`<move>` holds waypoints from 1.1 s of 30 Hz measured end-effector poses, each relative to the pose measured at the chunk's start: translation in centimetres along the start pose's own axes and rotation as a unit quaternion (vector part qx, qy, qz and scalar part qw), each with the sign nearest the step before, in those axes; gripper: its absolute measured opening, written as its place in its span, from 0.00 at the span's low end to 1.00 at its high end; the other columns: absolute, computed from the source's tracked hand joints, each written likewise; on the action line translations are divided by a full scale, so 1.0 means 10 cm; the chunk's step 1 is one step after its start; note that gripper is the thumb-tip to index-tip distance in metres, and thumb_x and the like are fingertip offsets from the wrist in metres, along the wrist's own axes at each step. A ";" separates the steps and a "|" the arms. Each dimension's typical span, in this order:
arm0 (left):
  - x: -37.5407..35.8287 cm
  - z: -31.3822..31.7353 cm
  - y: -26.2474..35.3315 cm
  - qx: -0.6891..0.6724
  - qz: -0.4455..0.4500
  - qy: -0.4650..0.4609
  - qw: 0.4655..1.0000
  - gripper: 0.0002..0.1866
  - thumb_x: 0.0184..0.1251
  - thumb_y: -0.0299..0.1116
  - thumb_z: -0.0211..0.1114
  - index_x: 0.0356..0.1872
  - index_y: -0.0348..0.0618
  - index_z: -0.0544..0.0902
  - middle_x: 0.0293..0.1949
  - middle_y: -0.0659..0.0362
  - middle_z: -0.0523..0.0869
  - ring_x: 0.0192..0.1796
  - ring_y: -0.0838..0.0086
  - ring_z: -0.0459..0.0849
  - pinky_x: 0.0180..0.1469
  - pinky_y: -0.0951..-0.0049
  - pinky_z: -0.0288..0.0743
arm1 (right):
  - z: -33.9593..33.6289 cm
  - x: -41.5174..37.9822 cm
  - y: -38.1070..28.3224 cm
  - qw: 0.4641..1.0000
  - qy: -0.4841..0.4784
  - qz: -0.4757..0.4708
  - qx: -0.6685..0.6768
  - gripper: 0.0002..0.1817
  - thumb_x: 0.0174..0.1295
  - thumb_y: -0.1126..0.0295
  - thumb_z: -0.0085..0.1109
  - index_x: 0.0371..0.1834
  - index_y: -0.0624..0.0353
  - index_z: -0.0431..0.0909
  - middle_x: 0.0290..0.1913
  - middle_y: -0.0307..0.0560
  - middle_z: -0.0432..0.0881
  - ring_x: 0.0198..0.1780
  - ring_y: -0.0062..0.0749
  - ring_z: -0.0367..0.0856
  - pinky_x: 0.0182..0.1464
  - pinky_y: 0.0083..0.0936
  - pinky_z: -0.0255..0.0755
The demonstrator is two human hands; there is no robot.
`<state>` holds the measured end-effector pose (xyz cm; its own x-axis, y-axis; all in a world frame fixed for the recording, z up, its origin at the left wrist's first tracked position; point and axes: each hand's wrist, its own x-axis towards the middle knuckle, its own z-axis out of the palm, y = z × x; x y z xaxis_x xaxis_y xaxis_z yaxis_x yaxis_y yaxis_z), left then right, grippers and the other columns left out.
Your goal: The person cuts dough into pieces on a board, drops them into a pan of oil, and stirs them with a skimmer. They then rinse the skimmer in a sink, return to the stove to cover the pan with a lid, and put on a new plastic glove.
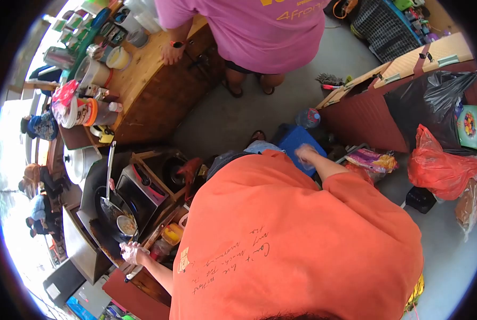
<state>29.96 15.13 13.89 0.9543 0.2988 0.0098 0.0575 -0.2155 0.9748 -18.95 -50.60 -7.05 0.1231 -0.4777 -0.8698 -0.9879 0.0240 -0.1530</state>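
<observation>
My left hand [134, 253], in a clear plastic glove, is at the lower edge of the black wok [108, 205]. Its fingers are curled, and what lies between them is too small to make out. Inside the wok are a small round bowl with pale contents [126, 225] and a long-handled metal utensil [111, 165], its handle leaning up over the rim. On the other side, my right hand [305, 154] is over the blue container [297, 141]. Motion blur smears its fingers, so its grip is hidden.
A person in a pink shirt [260, 32] stands ahead, one hand on the wooden counter [148, 61]. A stove [142, 184] adjoins the wok. Tubs and jars line the counter. At right are a red plastic bag [441, 165], a black bag [430, 101] and a water bottle [308, 118].
</observation>
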 end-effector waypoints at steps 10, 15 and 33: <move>0.19 -0.25 -0.03 -0.057 -0.065 -0.113 0.990 0.04 0.70 0.34 0.58 0.42 0.50 0.75 0.30 0.60 0.81 0.27 0.74 0.79 0.24 0.70 0.71 | -0.02 -0.21 -0.42 0.994 -0.019 0.055 0.096 0.20 0.59 0.56 0.54 0.38 0.62 0.88 0.42 0.59 0.87 0.46 0.45 0.88 0.47 0.40 0.78; 0.10 -0.01 0.11 0.036 -0.076 -0.107 0.991 0.04 0.71 0.36 0.56 0.41 0.50 0.75 0.30 0.60 0.80 0.27 0.73 0.79 0.25 0.70 0.72 | 0.25 -0.11 0.10 0.995 -0.069 0.064 -0.014 0.13 0.52 0.70 0.58 0.36 0.62 0.88 0.37 0.57 0.88 0.39 0.43 0.89 0.39 0.38 0.79; 0.01 0.34 0.16 0.086 -0.072 -0.130 0.985 0.08 0.74 0.39 0.48 0.40 0.50 0.74 0.29 0.60 0.79 0.27 0.71 0.80 0.26 0.71 0.75 | -0.30 0.39 -0.46 0.990 0.027 0.007 0.136 0.21 0.59 0.55 0.55 0.18 0.60 0.81 0.21 0.51 0.82 0.25 0.40 0.82 0.31 0.41 0.72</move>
<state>31.20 11.61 14.70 0.9743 0.0943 -0.2045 0.2248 -0.3490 0.9097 -14.21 -55.26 -8.31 0.0963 -0.5219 -0.8475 -0.9271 0.2629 -0.2672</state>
